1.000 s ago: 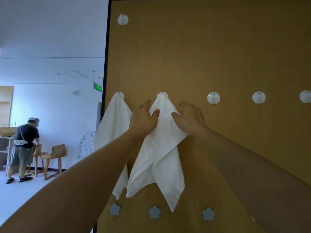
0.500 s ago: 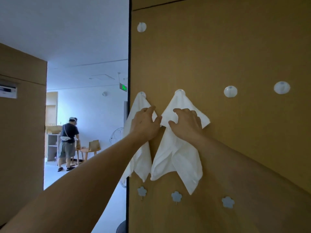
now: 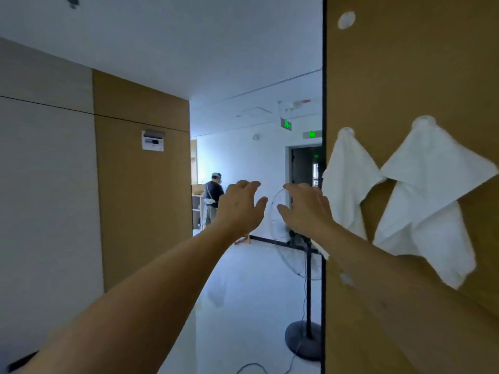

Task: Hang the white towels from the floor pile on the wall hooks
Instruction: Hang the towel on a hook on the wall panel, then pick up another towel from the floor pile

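Two white towels [image 3: 421, 201] hang from hooks [image 3: 346, 130] on the brown wall panel [image 3: 405, 76], while the left hand [image 3: 240, 209] and right hand [image 3: 305, 209], both empty with fingers spread, hover left of that panel, so either loosely draped towel could slip off unattended.

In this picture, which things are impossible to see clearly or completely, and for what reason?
- Floor pile of towels: not in the head view at all, so how many remain is unknown.
- Right towel: its right corner meets the frame edge; motion blur softens it.
- Hooks under both towels: covered by cloth, including the left towel.
- Small wall piece beside the right forearm: blurred, shape unclear.
- Distant person: too small for detail.
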A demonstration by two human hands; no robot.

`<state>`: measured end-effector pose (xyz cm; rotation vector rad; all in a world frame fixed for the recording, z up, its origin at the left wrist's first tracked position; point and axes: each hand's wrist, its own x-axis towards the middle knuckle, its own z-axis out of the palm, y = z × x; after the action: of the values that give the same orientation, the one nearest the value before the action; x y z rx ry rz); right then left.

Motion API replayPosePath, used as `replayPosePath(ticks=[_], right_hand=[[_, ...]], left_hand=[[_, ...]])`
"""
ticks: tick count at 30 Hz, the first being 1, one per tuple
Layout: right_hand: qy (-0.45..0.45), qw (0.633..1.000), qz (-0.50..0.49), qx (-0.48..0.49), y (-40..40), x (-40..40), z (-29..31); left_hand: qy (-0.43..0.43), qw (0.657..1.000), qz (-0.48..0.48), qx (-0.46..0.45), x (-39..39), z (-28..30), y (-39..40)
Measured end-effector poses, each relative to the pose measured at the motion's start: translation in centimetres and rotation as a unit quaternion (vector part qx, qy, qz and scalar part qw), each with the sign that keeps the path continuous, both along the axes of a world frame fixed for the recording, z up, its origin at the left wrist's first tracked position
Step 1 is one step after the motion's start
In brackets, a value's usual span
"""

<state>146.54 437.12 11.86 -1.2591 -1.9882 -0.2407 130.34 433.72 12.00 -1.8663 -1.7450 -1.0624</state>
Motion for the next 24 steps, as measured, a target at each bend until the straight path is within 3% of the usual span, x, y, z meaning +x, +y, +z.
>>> replayPosePath(ticks=[5, 11, 18, 24], right_hand=[[-0.029, 0.996, 0.076, -0.033, -4.8, -12.7, -3.8], [-0.045, 0.971, 0.222, -0.073, -13.2, -28.8, -8.1], [-0.149, 0.918, 0.351, -0.112, -25.4, -46.4, -13.2], [-0.194, 0.841, 0.489, -0.129, -38.6, -59.1, -16.8]], left_hand=[[0.044, 0.994, 0.097, -0.04, -12.2, -3.5, -8.0], [-0.004, 0.968, 0.225, -0.108, -27.7, -9.3, -19.4], [-0.06, 0.904, 0.387, -0.173, -41.1, -15.3, -36.7], [-0.121, 0.83, 0.518, -0.167, -48.2, -18.4, -51.5]])
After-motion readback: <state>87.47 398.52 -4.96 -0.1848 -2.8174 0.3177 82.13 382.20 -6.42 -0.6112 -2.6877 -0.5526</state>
